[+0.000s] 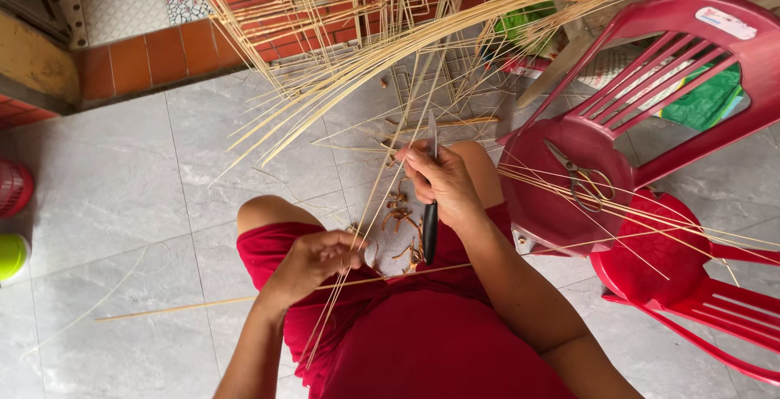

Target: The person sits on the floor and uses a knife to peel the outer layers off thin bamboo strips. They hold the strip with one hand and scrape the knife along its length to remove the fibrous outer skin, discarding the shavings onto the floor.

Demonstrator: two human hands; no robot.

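Note:
My right hand grips a knife with a black handle; its narrow blade points away from me, against thin pale bamboo strips. My left hand pinches the near end of those strips above my lap. I sit in red clothing, knees apart. Brown curled shavings lie on the floor between my knees. A large bundle of long pale strips fans across the top of the view.
A red plastic chair stands at right with scissors on its seat; a red stool sits beside it. Grey floor tiles, an orange tiled step, a red basket and a yellow-green object lie at left.

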